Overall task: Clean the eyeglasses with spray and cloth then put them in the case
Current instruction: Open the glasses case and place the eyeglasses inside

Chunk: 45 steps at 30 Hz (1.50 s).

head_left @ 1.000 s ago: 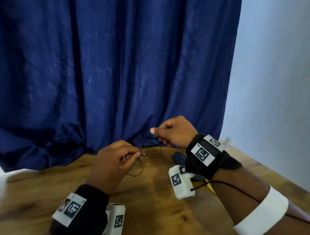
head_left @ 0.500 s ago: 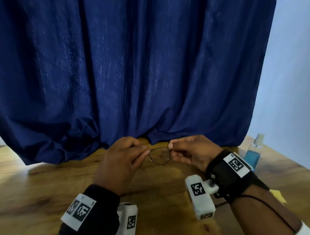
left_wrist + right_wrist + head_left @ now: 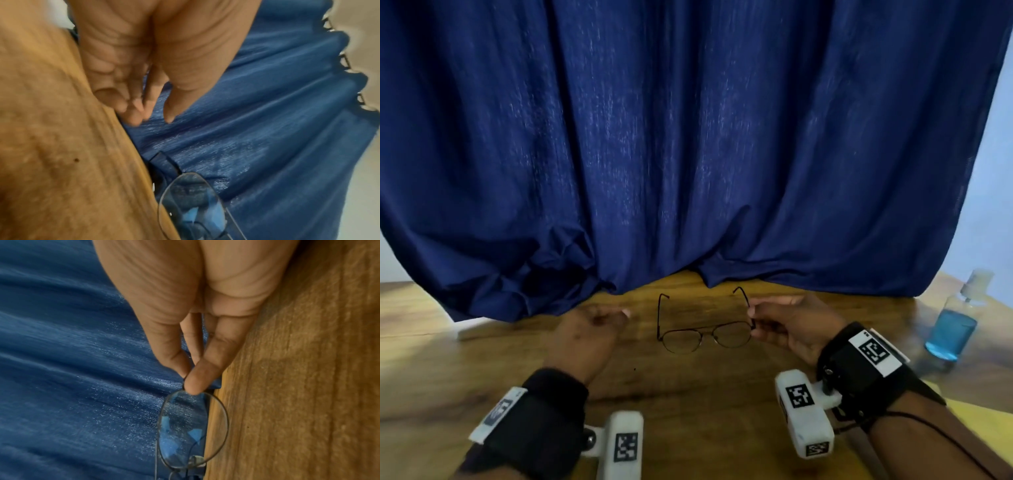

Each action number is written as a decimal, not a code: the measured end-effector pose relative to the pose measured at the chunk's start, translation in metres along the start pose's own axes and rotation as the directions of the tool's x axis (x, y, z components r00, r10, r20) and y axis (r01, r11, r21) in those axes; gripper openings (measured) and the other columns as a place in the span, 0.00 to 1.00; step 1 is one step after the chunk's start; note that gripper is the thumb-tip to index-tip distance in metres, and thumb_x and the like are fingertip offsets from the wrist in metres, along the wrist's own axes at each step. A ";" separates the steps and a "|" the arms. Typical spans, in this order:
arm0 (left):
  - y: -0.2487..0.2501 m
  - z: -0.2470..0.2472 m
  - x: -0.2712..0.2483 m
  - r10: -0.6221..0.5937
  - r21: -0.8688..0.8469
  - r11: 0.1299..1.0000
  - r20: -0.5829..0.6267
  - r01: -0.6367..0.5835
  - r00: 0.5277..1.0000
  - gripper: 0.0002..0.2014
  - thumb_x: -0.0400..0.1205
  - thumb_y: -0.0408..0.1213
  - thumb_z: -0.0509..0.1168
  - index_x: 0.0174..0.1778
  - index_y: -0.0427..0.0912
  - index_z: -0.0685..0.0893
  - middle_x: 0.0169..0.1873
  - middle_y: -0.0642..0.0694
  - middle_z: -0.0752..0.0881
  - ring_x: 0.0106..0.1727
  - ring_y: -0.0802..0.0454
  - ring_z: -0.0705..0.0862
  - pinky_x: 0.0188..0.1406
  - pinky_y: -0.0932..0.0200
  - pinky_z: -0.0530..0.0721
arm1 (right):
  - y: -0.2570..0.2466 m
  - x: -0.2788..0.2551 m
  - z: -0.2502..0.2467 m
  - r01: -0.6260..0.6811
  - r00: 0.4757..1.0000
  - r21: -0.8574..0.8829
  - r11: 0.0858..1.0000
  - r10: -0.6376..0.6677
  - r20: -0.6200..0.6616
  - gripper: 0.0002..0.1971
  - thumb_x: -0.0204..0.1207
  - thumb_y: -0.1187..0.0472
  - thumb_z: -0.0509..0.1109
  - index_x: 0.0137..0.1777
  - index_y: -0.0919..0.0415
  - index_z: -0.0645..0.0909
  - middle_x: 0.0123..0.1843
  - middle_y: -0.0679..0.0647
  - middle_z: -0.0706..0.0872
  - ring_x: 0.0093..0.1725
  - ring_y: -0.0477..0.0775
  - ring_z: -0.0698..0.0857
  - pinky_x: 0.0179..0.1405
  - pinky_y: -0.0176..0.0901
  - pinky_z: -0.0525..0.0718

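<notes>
Your left hand (image 3: pixel 585 337) hangs over the table (image 3: pixel 688 394), fingers loosely bent, holding nothing. Your right hand (image 3: pixel 787 325) pinches the glasses (image 3: pixel 705 337) at their right hinge with thumb and finger. The glasses are open, mid-table; you can't tell if they touch the wood. The spray (image 3: pixel 952 329) stands blurry by the right edge. Behind, a blue curtain (image 3: pixel 688 137) hides the table's back edge.

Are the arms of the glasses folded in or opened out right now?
Opened out. Both arms of the eyeglasses extend back toward the curtain; the right hand pinches one hinge corner.
</notes>
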<state>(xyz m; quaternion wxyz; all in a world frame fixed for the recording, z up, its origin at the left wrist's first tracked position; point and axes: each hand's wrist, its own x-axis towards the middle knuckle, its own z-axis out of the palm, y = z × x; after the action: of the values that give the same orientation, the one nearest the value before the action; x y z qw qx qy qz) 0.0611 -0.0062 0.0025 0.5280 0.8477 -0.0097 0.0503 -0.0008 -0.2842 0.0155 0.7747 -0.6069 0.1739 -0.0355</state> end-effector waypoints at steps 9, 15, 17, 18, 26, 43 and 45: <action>0.008 0.019 -0.018 0.045 -0.110 0.994 0.212 -0.021 0.976 0.04 0.83 0.40 0.71 0.49 0.49 0.92 0.36 0.39 0.93 0.34 0.51 0.82 0.34 0.60 0.83 | 0.006 -0.001 0.001 0.072 0.996 0.032 0.997 -0.074 0.051 0.10 0.73 0.73 0.77 0.55 0.70 0.88 0.39 0.64 0.90 0.34 0.53 0.89 0.36 0.42 0.92; 0.009 0.017 -0.019 0.113 0.035 0.991 0.304 -0.129 0.946 0.11 0.84 0.38 0.69 0.49 0.60 0.93 0.35 0.48 0.93 0.32 0.61 0.83 0.30 0.72 0.83 | 0.009 0.001 0.004 0.175 0.985 -0.076 0.982 -0.175 0.011 0.08 0.74 0.72 0.77 0.52 0.72 0.89 0.40 0.64 0.90 0.35 0.52 0.89 0.34 0.38 0.91; 0.011 0.015 -0.020 0.124 0.056 0.987 0.323 -0.150 0.938 0.11 0.85 0.37 0.69 0.49 0.59 0.94 0.38 0.44 0.93 0.32 0.62 0.83 0.29 0.73 0.83 | 0.010 0.001 0.004 0.200 0.979 -0.131 0.971 -0.202 0.003 0.07 0.74 0.71 0.78 0.51 0.72 0.89 0.42 0.64 0.91 0.35 0.52 0.91 0.34 0.37 0.90; 0.011 0.014 -0.021 0.130 0.053 0.987 0.316 -0.154 0.940 0.11 0.84 0.37 0.69 0.49 0.58 0.94 0.39 0.43 0.93 0.32 0.61 0.82 0.30 0.72 0.83 | 0.011 0.001 0.003 0.209 0.978 -0.158 0.965 -0.211 0.003 0.07 0.74 0.70 0.78 0.51 0.71 0.89 0.42 0.63 0.92 0.36 0.52 0.91 0.34 0.37 0.90; 0.008 0.016 -0.018 0.054 -0.067 0.997 0.267 -0.037 0.962 0.04 0.82 0.33 0.72 0.47 0.42 0.93 0.36 0.42 0.94 0.26 0.65 0.86 0.28 0.71 0.86 | 0.011 -0.004 0.003 0.158 0.970 -0.499 0.852 -0.040 0.239 0.05 0.75 0.66 0.78 0.49 0.65 0.93 0.46 0.58 0.94 0.34 0.47 0.86 0.32 0.36 0.85; 0.005 0.016 -0.019 -0.130 0.094 0.991 0.413 0.100 0.901 0.06 0.82 0.37 0.73 0.46 0.39 0.93 0.34 0.38 0.94 0.31 0.52 0.88 0.34 0.62 0.86 | 0.013 0.000 -0.003 0.064 0.952 -0.682 0.728 0.161 0.261 0.06 0.77 0.66 0.77 0.52 0.67 0.91 0.41 0.61 0.92 0.33 0.48 0.87 0.30 0.38 0.89; 0.005 0.017 -0.018 -0.126 0.097 0.991 0.410 0.095 0.903 0.08 0.82 0.39 0.73 0.45 0.37 0.93 0.36 0.36 0.94 0.33 0.50 0.88 0.33 0.62 0.86 | 0.015 0.002 -0.002 0.044 0.959 -0.676 0.735 0.158 0.234 0.07 0.78 0.65 0.76 0.52 0.68 0.90 0.38 0.57 0.92 0.32 0.48 0.87 0.29 0.38 0.88</action>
<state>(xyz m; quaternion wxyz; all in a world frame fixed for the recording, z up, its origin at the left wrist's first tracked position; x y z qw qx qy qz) 0.0438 -0.0237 -0.0024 0.4837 0.8574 -0.0718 -0.1608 -0.0015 -0.2827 0.0008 0.5189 -0.8393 0.0842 0.1385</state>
